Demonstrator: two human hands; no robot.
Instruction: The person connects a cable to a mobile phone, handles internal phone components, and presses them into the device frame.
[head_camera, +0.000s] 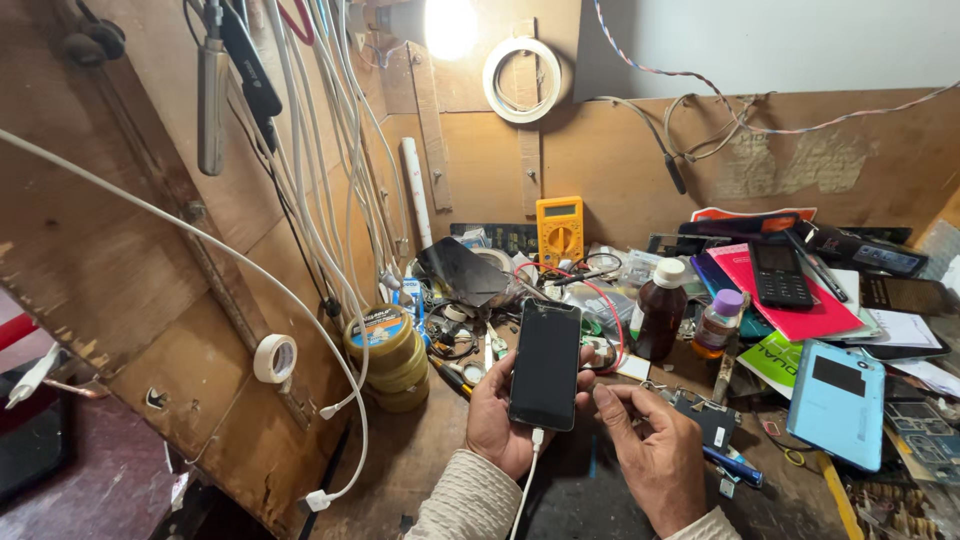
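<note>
A slim black glass-fronted smartphone (545, 363) stands upright over the cluttered wooden workbench (400, 460), its screen dark, a thin white charging cable (527, 480) plugged into its bottom edge. The left hand (497, 420) grasps it from behind and along its left side. The right hand (650, 450) lies just beside it, fingers loosely curled, thumb near the phone's lower right corner, holding nothing. Behind stand a brown glass bottle with a white cap (660, 310), its contents dark, and a small purple-capped plastic bottle (719, 322). Further left sits a stack of yellow tape rolls (388, 355) with a blue round label on top; a yellow multimeter (560, 231) leans on the back board
</note>
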